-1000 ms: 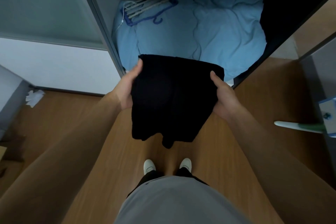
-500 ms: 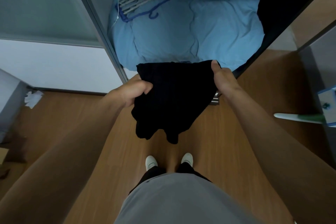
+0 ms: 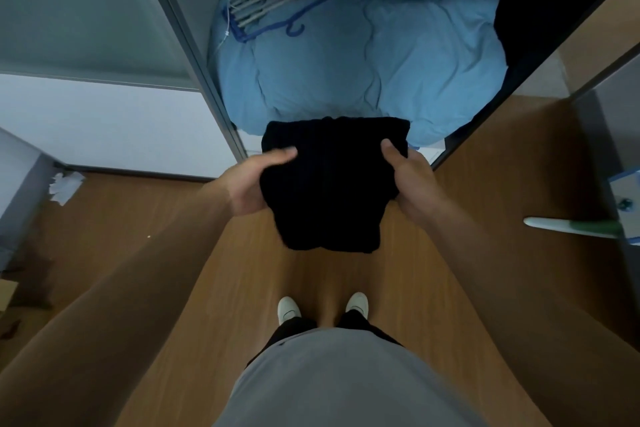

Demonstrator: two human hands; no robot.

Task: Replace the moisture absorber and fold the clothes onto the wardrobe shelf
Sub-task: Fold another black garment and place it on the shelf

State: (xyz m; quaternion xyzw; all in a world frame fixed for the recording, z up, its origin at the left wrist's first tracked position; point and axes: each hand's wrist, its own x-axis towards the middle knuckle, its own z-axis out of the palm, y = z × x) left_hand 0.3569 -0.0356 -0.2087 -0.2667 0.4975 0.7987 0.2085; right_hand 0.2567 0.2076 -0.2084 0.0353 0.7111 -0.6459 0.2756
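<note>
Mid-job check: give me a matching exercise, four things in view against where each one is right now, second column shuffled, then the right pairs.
Things:
1. black garment
2. bundle of hangers
3. crumpled white paper
4. blue duvet

Places:
A. on the wooden floor, far left by the wall
B. fills the bottom compartment of the wardrobe
C. held folded between the left hand and the right hand
D. lying on the blue duvet, back left corner

Pairs: 1-C, 2-D, 3-A, 4-B.
</note>
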